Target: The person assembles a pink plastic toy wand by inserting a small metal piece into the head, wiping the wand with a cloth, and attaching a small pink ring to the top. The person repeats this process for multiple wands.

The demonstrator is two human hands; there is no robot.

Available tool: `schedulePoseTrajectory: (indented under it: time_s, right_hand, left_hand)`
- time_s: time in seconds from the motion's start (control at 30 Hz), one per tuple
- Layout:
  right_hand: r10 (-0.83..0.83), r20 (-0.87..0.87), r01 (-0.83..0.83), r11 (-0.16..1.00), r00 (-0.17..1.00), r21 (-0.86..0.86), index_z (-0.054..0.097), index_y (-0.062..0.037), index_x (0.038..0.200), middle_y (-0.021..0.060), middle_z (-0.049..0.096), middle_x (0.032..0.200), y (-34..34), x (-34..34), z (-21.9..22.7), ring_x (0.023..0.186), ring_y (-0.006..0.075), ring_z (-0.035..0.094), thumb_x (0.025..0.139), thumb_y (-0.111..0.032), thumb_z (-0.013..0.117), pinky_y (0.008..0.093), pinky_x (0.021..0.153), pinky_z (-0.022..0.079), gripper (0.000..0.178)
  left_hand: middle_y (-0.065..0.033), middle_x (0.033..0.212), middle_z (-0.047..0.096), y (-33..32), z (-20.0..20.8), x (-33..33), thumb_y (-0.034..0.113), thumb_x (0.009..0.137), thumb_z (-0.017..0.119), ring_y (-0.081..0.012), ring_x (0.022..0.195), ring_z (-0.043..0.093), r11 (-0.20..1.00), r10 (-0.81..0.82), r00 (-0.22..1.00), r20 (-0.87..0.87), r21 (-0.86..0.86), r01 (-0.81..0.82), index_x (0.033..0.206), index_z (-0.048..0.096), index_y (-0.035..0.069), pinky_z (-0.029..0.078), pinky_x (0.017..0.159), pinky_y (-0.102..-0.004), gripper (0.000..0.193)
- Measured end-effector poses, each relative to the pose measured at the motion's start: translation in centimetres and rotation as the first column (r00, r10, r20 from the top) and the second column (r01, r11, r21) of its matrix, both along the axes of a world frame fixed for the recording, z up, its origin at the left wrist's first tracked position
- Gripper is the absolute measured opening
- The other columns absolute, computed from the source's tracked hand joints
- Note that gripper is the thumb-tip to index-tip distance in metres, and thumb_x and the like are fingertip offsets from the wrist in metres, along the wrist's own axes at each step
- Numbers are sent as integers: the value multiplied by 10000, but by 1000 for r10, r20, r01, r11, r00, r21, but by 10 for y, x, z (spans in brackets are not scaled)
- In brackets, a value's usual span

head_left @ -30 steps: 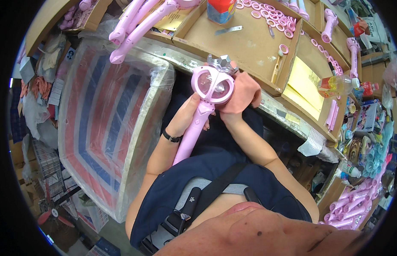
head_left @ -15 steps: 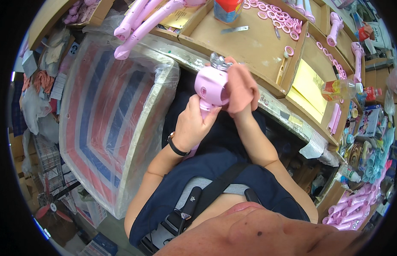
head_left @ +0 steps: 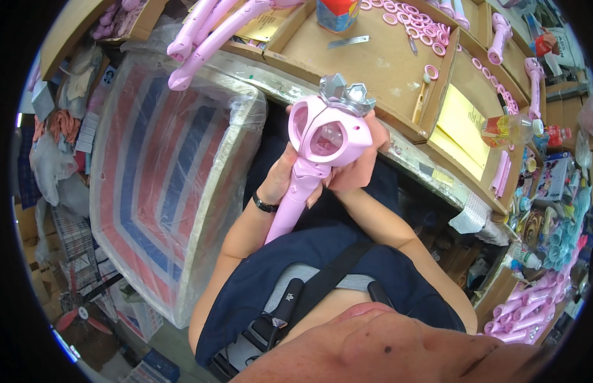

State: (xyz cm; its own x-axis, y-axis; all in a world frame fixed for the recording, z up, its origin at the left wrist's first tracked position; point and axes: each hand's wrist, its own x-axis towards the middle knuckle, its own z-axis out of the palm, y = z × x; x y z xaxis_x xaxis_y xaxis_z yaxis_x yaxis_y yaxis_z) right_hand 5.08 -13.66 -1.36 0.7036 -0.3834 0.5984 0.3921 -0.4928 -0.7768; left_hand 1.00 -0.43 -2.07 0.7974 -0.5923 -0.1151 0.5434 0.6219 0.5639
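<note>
A: Wand (head_left: 322, 150) status? Where is it?

B: Pink toy wand, held up in front of my chest, above my lap, just short of the cardboard bench edge (head_left: 398, 131). Silver crown piece (head_left: 345, 94) sits on top of the head, past my fingertips. Handle runs down toward my left wrist.

A: Hands?

B: My left hand (head_left: 285, 179) is wrapped round the neck where handle meets head, fingers closed on it. My right hand (head_left: 360, 167) cups the far side of the head, fingers curled against the shell. Both gripping the wand. Right fingertips are behind the head, can't see exactly where they press.

A: Step in hand?

B: Looks like checking or seating the head parts, my guess. Open oval window in the head faces me, clear insert inside it.

A: How to do it well?

B: Keep my left grip firm at the neck so the head doesn't twist. Press with the right thumb side evenly, not on the crown points, they look thin. Keep the window turned to me so I can see the insert sits flat.

A: Around the fingers?

B: Left of my left hand, striped bag-lined bin (head_left: 162, 185). Beyond my fingers, pink rings (head_left: 419, 25) on the bench, loose pink wand parts (head_left: 213, 29) further left. Yellow sheets (head_left: 459, 124) to the right of my right hand.
</note>
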Motion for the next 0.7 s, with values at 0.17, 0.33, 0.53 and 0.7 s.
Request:
schedulePoseTrajectory:
  time_s: [0.17, 0.33, 0.53, 0.7]
  right_hand:
    - [384, -214, -414, 903, 898, -116, 519, 11, 1174, 172, 525, 1158, -4, -9, -26, 1078, 303, 494, 846, -158, 505, 372, 908, 388, 370]
    - [794, -324, -718, 606, 515, 342, 571, -5, 1127, 72, 632, 969, -60, 6, -13, 881, 149, 623, 835, -58, 608, 262, 760, 496, 299]
    - [390, -518, -611, 699, 761, -372, 574, -41, 873, 76, 571, 786, -112, 89, 49, 754, 240, 590, 748, -140, 643, 338, 665, 481, 174]
    - [24, -668, -385, 833, 743, -398, 628, -26, 897, 121, 629, 791, -142, 136, 17, 772, 295, 618, 790, -204, 641, 352, 701, 486, 208]
  left_hand:
    - [-198, 770, 593, 10, -16, 10, 650, 909, 266, -216, 377, 539, 986, 10, 985, -169, -163, -38, 1166, 472, -3, 443, 324, -290, 732]
    - [-201, 796, 559, 37, -34, 16, 557, 935, 321, -200, 368, 497, 851, -38, 999, -32, -526, 15, 1168, 409, -95, 366, 302, -277, 698]
    - [-193, 793, 566, 46, -38, 11, 406, 958, 365, -168, 397, 500, 760, -40, 999, 25, -648, 47, 1226, 395, -96, 378, 328, -275, 571]
    - [-173, 750, 545, 50, -33, 7, 477, 952, 345, -165, 385, 485, 830, 5, 1000, -2, -558, -5, 1240, 391, -105, 382, 324, -277, 652]
